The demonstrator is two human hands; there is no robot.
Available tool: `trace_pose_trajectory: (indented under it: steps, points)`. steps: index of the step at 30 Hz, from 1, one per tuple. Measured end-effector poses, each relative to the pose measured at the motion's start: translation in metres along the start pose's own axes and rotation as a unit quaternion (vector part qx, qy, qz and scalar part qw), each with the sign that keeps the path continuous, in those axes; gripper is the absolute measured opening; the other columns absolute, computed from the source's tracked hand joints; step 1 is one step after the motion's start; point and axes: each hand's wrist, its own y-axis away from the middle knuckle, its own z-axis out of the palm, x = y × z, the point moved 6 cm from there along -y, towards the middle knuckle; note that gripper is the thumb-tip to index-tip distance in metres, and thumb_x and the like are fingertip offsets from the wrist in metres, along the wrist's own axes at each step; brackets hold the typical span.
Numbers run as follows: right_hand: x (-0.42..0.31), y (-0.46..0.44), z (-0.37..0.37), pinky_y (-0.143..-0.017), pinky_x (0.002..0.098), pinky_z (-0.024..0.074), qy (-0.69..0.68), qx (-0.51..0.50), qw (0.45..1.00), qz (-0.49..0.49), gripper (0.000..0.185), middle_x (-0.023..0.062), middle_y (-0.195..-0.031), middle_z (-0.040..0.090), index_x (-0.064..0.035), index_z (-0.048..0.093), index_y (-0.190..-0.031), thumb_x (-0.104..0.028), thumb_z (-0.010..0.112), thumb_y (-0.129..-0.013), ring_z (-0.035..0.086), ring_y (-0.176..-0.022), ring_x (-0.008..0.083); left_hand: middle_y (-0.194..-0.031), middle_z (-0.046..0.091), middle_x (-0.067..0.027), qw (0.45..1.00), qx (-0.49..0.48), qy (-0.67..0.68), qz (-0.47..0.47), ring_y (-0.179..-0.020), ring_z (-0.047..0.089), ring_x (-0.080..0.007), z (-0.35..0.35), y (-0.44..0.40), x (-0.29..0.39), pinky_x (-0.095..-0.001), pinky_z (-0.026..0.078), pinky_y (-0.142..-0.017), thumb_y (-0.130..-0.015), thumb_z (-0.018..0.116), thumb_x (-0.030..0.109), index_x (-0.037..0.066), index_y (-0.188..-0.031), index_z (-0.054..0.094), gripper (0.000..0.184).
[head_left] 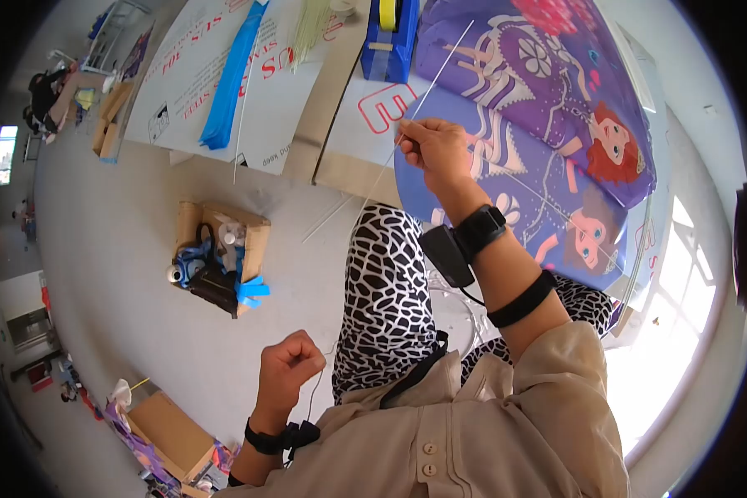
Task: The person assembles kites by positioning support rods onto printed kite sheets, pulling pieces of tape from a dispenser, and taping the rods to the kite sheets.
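My right hand [436, 153] is closed in a pinch on a thin white rod [446, 66], which slants over the edge of a purple printed sheet. Under that forearm lie purple and blue sheets [523, 149] with cartoon figures printed on them, stacked on the table. My left hand [289, 365] is held low in front of my body, to the left of my knee, with its fingers curled and thumb pressed in. A thin dark line runs down from its fingertips; whether it is a thread or a cable I cannot tell.
On the table [307, 137] are a blue tape dispenser [388, 41] with yellow tape, a bundle of blue strips [231, 83] and pale thin strips [310, 29]. An open cardboard box [253, 241] with assorted items stands on the floor. Another carton [174, 432] sits at lower left.
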Motion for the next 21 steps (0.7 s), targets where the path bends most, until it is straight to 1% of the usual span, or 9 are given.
trace_pose_trajectory:
  steps: [1,3,5,6,8,9,11,19,21]
  points:
    - [-0.002,-0.016,-0.003,-0.042,0.0199,0.0428,0.030,0.036,0.999,0.009,0.016,0.0074,-0.060,0.060,0.0048,0.062,-0.071,-0.007,0.066,-0.082,0.053,-0.046,0.0095,-0.069,0.049,0.0002,1.000,0.000,-0.007,0.002,-0.063,0.042,-0.0061,0.001,-0.001,0.001,-0.0207,0.032,-0.057,-0.075,0.062,0.000,-0.001,-0.066,0.056,0.011]
    - [-0.008,-0.043,-0.005,-0.042,0.0204,0.0429,0.104,0.025,0.994,0.017,0.017,0.0053,-0.064,0.061,0.0008,0.063,-0.074,-0.012,0.067,-0.084,0.054,-0.051,0.0072,-0.069,0.049,-0.0001,1.000,-0.007,-0.009,-0.001,-0.063,0.042,-0.0067,0.002,-0.002,0.000,-0.0208,0.032,-0.056,-0.074,0.062,0.000,-0.001,-0.066,0.056,0.010]
    - [-0.021,-0.060,-0.008,-0.039,0.0219,0.0381,0.392,0.063,0.918,0.003,0.018,0.0048,-0.063,0.060,-0.0003,0.064,-0.074,-0.015,0.069,-0.083,0.051,-0.049,0.0074,-0.069,0.050,-0.0002,1.000,-0.009,0.000,-0.005,-0.064,0.043,-0.0071,0.000,-0.004,-0.004,-0.0211,0.032,-0.056,-0.073,0.063,0.000,-0.001,-0.065,0.057,0.010]
    - [-0.029,-0.063,-0.005,-0.039,0.0219,0.0381,0.392,0.065,0.918,-0.001,0.018,0.0048,-0.063,0.060,-0.0003,0.064,-0.074,-0.015,0.069,-0.083,0.051,-0.049,0.0074,-0.069,0.050,-0.0003,1.000,-0.011,0.009,-0.006,-0.065,0.043,-0.0074,0.000,-0.005,-0.005,-0.0213,0.032,-0.057,-0.073,0.063,0.000,0.000,-0.065,0.057,0.010]
    - [-0.046,-0.066,0.002,-0.041,0.0204,0.0333,0.122,0.019,0.992,-0.024,0.016,0.0037,-0.064,0.060,-0.0006,0.065,-0.076,-0.015,0.071,-0.081,0.048,-0.051,0.0065,-0.069,0.050,-0.0004,1.000,-0.013,0.017,-0.007,-0.065,0.043,-0.0076,0.000,-0.006,-0.009,-0.0215,0.032,-0.057,-0.073,0.063,0.000,0.000,-0.066,0.057,0.009]
    - [-0.057,-0.063,0.009,-0.041,0.0204,0.0333,0.122,0.020,0.992,-0.026,0.016,0.0037,-0.064,0.060,-0.0006,0.065,-0.076,-0.015,0.071,-0.081,0.048,-0.051,0.0065,-0.069,0.050,-0.0005,1.000,-0.020,0.018,-0.003,-0.065,0.043,-0.0078,0.001,-0.007,-0.012,-0.0217,0.032,-0.057,-0.073,0.063,0.000,0.000,-0.066,0.057,0.009]
    - [-0.063,-0.059,0.027,-0.045,0.0187,0.0304,0.007,0.039,0.998,0.038,0.013,0.0032,-0.068,0.061,-0.0005,0.065,-0.077,-0.012,0.071,-0.079,0.045,-0.054,0.0060,-0.069,0.051,-0.0006,0.999,-0.028,0.018,0.002,-0.065,0.043,-0.0081,0.002,-0.007,-0.013,-0.0220,0.032,-0.058,-0.072,0.064,0.000,0.000,-0.066,0.057,0.009]
    - [-0.054,-0.054,0.037,-0.046,0.0214,0.0330,-0.061,0.028,0.997,-0.024,0.008,0.0050,-0.069,0.057,0.0016,0.062,-0.074,-0.003,0.068,-0.078,0.042,-0.055,0.0073,-0.068,0.050,-0.0004,0.999,-0.009,-0.021,0.044,-0.064,0.043,-0.0087,-0.007,-0.001,-0.024,-0.0229,0.034,-0.060,-0.072,0.065,0.000,0.000,-0.065,0.057,0.010]
    - [-0.045,-0.046,0.037,-0.041,0.0237,0.0284,-0.106,0.037,0.993,-0.029,0.006,0.0106,-0.065,0.059,0.0061,0.064,-0.074,0.002,0.069,-0.073,0.041,-0.046,0.0097,-0.068,0.050,-0.0006,0.999,-0.005,-0.017,0.031,-0.064,0.043,-0.0088,-0.012,0.002,-0.041,-0.0232,0.034,-0.061,-0.072,0.065,0.000,0.000,-0.065,0.057,0.010]
